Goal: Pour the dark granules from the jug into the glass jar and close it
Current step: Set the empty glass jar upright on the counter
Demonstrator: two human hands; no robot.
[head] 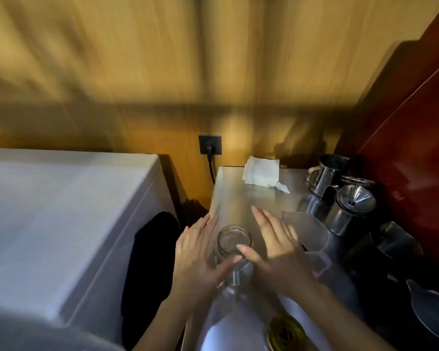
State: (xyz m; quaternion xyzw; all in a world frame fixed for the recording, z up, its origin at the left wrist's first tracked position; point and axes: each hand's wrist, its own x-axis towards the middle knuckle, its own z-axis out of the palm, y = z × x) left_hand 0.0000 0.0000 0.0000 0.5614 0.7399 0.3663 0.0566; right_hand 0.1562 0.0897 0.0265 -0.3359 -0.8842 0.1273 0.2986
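Note:
The open glass jar (235, 240) stands on the steel counter (238, 196), and it looks empty. My left hand (197, 259) lies along the jar's left side, fingers straight, thumb across its front. My right hand (276, 249) is on its right side, fingers stretched flat and thumb touching the jar below the rim. Neither hand wraps around it. The translucent plastic jug (308, 234) stands just right of my right hand, with a dark patch low inside. A gold lid (285, 333) lies near the counter's front edge. The view is blurred.
Steel pitchers (325, 176) and a lidded steel pot (350, 209) crowd the counter's right side beside a red wall. A grey plastic jug (431, 315) sits at the front right. A folded white cloth (261, 173) lies at the back. A white appliance (61, 211) stands to the left.

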